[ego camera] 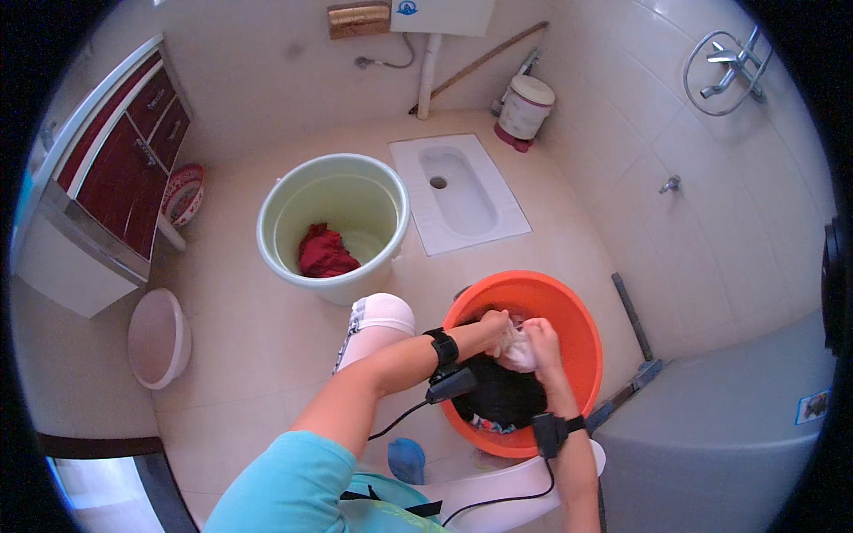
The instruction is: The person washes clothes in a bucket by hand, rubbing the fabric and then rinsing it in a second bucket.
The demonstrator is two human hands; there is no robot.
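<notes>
Before me on the floor stands an orange plastic tub [578, 326]. Inside its near half lies a dark heap of cloth [500, 394], with a bit of multicoloured patterned fabric [492, 424] along its lower edge. My left hand [494, 328] and my right hand [543, 343] are close together over the tub, gripping a bunched pale cloth [518, 350] between them. Part of that cloth is hidden by my fingers. Both wrists wear black straps with small cabled devices.
A large pale green bucket [266, 250] holding a dark red cloth [325, 253] stands ahead to the left. Beyond the tub is a squat toilet [460, 193]. A grey appliance [706, 413] borders the right, and a pink basin [156, 340] leans at the left wall.
</notes>
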